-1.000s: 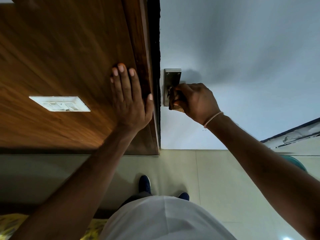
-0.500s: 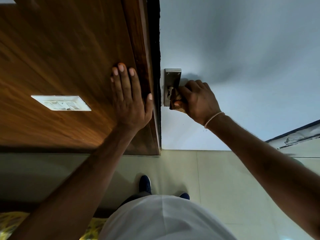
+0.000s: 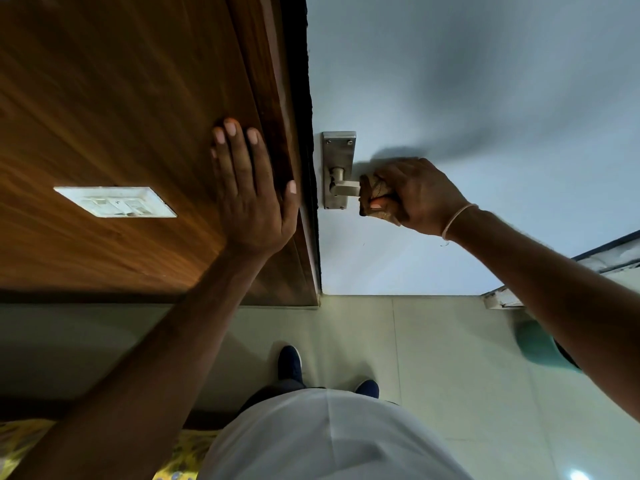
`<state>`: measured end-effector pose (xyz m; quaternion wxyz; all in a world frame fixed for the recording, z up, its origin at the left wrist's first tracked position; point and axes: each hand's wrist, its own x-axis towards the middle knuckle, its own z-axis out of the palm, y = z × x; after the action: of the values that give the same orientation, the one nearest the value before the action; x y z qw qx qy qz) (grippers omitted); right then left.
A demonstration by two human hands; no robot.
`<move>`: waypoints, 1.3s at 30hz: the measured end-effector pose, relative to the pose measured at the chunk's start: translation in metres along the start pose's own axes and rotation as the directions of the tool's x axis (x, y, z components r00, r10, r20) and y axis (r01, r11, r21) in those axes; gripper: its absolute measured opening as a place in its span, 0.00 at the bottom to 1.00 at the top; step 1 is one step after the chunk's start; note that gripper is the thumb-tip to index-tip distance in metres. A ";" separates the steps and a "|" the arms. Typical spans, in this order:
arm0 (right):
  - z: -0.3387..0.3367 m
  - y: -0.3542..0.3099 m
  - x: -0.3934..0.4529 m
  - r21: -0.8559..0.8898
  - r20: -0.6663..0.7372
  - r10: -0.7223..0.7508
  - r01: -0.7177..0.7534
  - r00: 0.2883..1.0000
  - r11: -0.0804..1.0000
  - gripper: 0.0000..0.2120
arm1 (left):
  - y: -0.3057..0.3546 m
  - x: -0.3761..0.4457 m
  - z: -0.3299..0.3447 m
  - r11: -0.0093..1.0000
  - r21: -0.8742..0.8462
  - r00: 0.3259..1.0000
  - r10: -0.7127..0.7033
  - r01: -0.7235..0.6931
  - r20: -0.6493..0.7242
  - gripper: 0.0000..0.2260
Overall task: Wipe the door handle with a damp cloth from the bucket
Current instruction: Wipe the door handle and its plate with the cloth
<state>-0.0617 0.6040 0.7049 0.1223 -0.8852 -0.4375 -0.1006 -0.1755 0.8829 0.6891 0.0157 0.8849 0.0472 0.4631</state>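
Observation:
A steel lever door handle [image 3: 341, 187] on a long backplate [image 3: 337, 147] sits at the left edge of a pale blue-white door [image 3: 467, 98]. My right hand [image 3: 414, 195] is closed around a brownish cloth [image 3: 372, 197] wrapped over the outer part of the lever; the lever's root and the backplate are bare. My left hand [image 3: 251, 188] lies flat, fingers spread, on the brown wooden panel [image 3: 121, 116] beside the door frame. A green bucket [image 3: 538, 348] shows partly behind my right forearm on the floor.
A white switch plate [image 3: 116, 201] is set in the wooden panel to the left. Pale floor tiles [image 3: 433, 358] lie below, with my dark shoes [image 3: 290, 363] on them. Yellow patterned fabric [image 3: 20, 441] shows at the bottom left.
My right hand has slid the cloth to the right along the lever, away from the backplate, uncovering the lever's root. My left hand has stayed on the wooden panel.

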 end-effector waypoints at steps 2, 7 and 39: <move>-0.002 0.006 -0.005 0.025 -0.001 0.006 -0.006 1.000 1.000 0.27 | 0.000 0.000 -0.002 1.000 -0.009 1.000 -0.003 0.003 0.012 0.34; 0.009 0.011 -0.024 0.210 -0.065 0.174 -0.157 0.983 0.965 0.24 | -0.001 0.000 -0.006 0.999 -0.040 0.999 -0.001 0.003 0.040 0.34; 0.067 -0.127 0.023 0.581 0.457 0.553 0.237 0.696 -0.778 0.24 | -0.008 -0.001 -0.003 0.999 -0.038 0.998 0.033 -0.031 0.049 0.36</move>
<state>-0.1448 0.7169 0.6644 0.9451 -0.2280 0.1128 0.2052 -0.1788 0.8906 0.6891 0.0258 0.8963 0.0243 0.4420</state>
